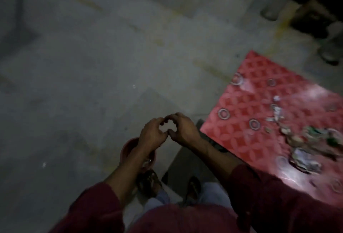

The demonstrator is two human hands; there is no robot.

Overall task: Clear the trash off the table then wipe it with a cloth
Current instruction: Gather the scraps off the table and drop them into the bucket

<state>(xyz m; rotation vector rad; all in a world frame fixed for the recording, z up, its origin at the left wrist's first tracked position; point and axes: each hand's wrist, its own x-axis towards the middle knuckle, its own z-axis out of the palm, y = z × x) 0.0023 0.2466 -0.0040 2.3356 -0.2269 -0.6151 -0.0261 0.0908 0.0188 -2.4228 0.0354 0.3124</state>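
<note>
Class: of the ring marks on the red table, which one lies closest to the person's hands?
The ring mark by the table's left edge; the others lie farther right or farther up from the right hand.

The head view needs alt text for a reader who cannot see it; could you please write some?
A person's left hand and right hand meet, fingers curled, above a red bin on the grey floor. To the right, scraps of trash litter a red patterned table. The picture is dim and blurred.
</note>
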